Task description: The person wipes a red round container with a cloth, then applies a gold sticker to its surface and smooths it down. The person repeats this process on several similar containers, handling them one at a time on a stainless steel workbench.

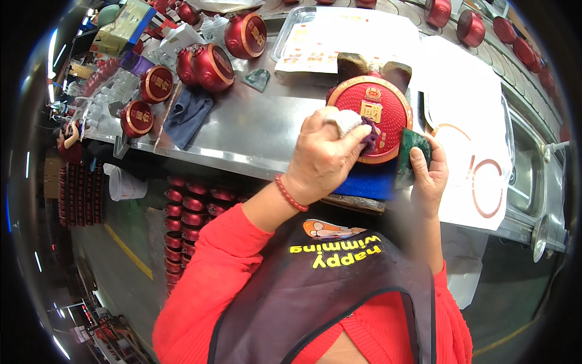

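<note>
A round red bottle (348,100) with a gold rim and a raised gold character lies face up. It rests on a stand with a blue pad (364,182) and dark blocks behind it. My left hand (321,155) is closed on a bunched white and purple cloth (368,134), pressed to the bottle's lower face. Beside the bottle's right edge, my right hand (429,173) grips a dark green flat scraper (407,159) between thumb and fingers.
White decal sheets (485,139) with orange rings lie at right, others in a tray (291,33) behind. Several red bottles (212,67), a grey-blue cloth (187,115) and another green scraper (257,79) occupy the left bench. A metal sink (526,176) is far right; stacked red bottles (194,203) stand below.
</note>
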`<control>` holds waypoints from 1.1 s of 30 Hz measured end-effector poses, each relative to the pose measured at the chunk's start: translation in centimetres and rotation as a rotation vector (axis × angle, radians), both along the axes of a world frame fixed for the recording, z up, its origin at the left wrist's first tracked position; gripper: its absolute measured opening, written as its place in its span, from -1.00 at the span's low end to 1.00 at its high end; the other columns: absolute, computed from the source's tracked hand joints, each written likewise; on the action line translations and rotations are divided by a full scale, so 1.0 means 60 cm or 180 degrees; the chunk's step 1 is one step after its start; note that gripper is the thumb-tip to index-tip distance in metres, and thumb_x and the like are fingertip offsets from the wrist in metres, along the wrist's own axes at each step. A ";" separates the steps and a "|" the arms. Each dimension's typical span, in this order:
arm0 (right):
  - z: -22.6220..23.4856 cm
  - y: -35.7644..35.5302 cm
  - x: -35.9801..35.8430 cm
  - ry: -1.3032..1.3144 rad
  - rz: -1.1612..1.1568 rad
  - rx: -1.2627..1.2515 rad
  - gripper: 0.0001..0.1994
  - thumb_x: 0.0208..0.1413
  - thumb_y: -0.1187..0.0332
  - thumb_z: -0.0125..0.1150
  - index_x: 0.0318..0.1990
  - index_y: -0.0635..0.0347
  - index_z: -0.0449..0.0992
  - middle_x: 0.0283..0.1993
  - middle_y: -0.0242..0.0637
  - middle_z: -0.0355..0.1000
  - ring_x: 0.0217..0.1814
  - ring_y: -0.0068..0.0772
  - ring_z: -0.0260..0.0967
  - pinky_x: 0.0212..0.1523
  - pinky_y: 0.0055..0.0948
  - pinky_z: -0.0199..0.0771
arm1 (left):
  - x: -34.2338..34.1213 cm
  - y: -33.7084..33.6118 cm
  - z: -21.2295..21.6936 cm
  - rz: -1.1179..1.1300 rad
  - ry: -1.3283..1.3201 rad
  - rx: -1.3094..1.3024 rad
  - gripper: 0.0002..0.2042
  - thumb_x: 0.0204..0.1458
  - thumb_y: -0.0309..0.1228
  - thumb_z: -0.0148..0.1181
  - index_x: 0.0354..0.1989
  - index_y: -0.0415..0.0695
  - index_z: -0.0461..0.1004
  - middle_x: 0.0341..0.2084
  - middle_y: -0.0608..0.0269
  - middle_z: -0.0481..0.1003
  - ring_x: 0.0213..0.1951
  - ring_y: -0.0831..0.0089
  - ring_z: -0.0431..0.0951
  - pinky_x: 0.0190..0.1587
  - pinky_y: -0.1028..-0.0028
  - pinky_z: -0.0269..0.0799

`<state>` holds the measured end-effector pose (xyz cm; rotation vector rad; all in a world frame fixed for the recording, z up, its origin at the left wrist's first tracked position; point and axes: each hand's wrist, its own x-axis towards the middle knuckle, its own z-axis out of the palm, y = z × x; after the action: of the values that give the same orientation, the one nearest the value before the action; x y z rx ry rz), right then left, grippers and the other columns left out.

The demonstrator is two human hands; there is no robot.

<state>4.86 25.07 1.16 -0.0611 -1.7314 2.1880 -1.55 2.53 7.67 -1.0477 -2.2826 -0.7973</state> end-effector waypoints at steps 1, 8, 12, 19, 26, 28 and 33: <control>0.002 0.000 0.001 -0.0046 -0.0025 0.0043 -0.67 0.36 0.45 0.20 0.22 0.34 0.41 0.03 -0.33 0.49 0.01 -0.63 0.42 0.07 -0.61 0.44 | -0.001 -0.004 0.002 -0.0017 0.0079 0.0024 -0.70 -0.04 -0.48 0.38 -0.08 -0.14 0.67 -0.19 0.17 0.61 0.01 0.09 0.47 0.08 0.19 0.39; 0.009 -0.002 0.001 -0.0028 -0.0143 0.0168 -0.68 0.31 0.42 0.30 0.14 0.34 0.47 -0.07 -0.37 0.51 -0.07 -0.64 0.41 -0.01 -0.62 0.43 | 0.020 0.012 -0.001 -0.0320 0.0594 -0.0454 -0.70 -0.02 -0.47 0.25 -0.07 -0.21 0.64 -0.22 0.16 0.64 0.03 0.10 0.49 0.06 0.21 0.41; 0.009 0.000 0.001 -0.0007 -0.0149 0.0288 -0.68 0.30 0.41 0.31 0.14 0.33 0.48 -0.06 -0.35 0.52 -0.06 -0.62 0.42 0.00 -0.61 0.44 | 0.018 0.010 0.001 -0.0310 0.0503 -0.0442 -0.69 -0.04 -0.45 0.29 -0.07 -0.16 0.66 -0.20 0.20 0.63 0.03 0.13 0.48 0.01 0.22 0.42; 0.010 0.009 0.007 -0.0049 -0.0233 0.0652 -0.68 0.29 0.41 0.33 0.13 0.33 0.49 -0.06 -0.34 0.52 -0.06 -0.60 0.43 0.00 -0.59 0.45 | 0.019 -0.015 0.016 0.0034 0.0216 -0.0486 -0.72 -0.08 -0.45 0.40 -0.12 -0.11 0.68 -0.22 0.19 0.61 0.01 0.13 0.47 0.04 0.22 0.40; 0.013 0.006 0.006 -0.0151 -0.0159 0.0323 -0.67 0.27 0.41 0.35 0.12 0.33 0.50 -0.08 -0.35 0.53 -0.08 -0.58 0.43 -0.01 -0.58 0.45 | -0.015 0.046 0.040 -0.0158 0.0040 -0.0436 -0.83 -0.04 -0.42 0.37 -0.26 -0.12 0.62 -0.40 0.16 0.53 -0.07 0.13 0.47 0.03 0.21 0.40; 0.013 0.006 0.006 -0.0136 -0.0212 0.0423 -0.67 0.27 0.41 0.35 0.12 0.33 0.50 -0.08 -0.35 0.53 -0.08 -0.59 0.43 -0.01 -0.59 0.45 | -0.018 0.043 0.046 -0.0164 0.0071 -0.0397 -0.87 -0.01 -0.40 0.36 -0.28 -0.09 0.62 -0.45 0.15 0.50 -0.11 0.14 0.47 0.03 0.20 0.40; 0.016 0.012 0.010 -0.0114 -0.0139 0.0721 -0.66 0.30 0.42 0.30 0.16 0.32 0.46 -0.03 -0.34 0.51 -0.03 -0.60 0.41 0.04 -0.59 0.43 | -0.014 0.005 0.051 0.0128 -0.0074 -0.0542 -0.82 -0.02 -0.43 0.37 -0.21 -0.08 0.65 -0.37 0.14 0.56 -0.11 0.13 0.48 0.00 0.21 0.42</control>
<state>5.48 25.77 2.10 -0.0810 -1.9666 1.9580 -2.41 2.85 10.74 -1.0674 -2.4176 -0.6102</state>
